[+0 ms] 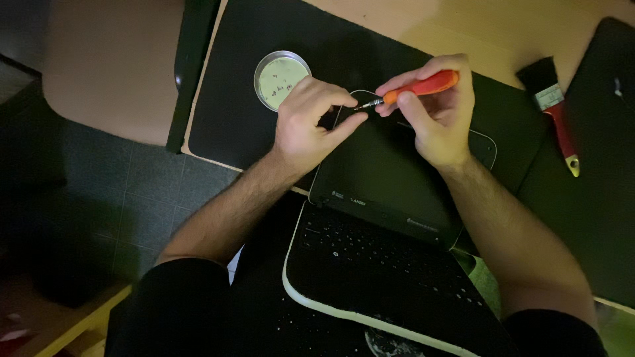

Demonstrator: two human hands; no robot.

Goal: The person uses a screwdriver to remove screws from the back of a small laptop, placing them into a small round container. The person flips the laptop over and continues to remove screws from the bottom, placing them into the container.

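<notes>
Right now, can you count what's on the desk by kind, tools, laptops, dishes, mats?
Tools: 2, the orange-handled screwdriver in the right hand and the red-handled brush.
Laptops: 1, the open laptop, touched by the left hand.
Dishes: 1, the round dish.
Mats: 1, the black mat.
Total: 5

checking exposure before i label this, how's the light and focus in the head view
Head view: dim and warm overall; the floor at left is nearly black. The orange screwdriver and both hands stay readable; the laptop is dark with little detail. Slight softness, no glare.
</notes>
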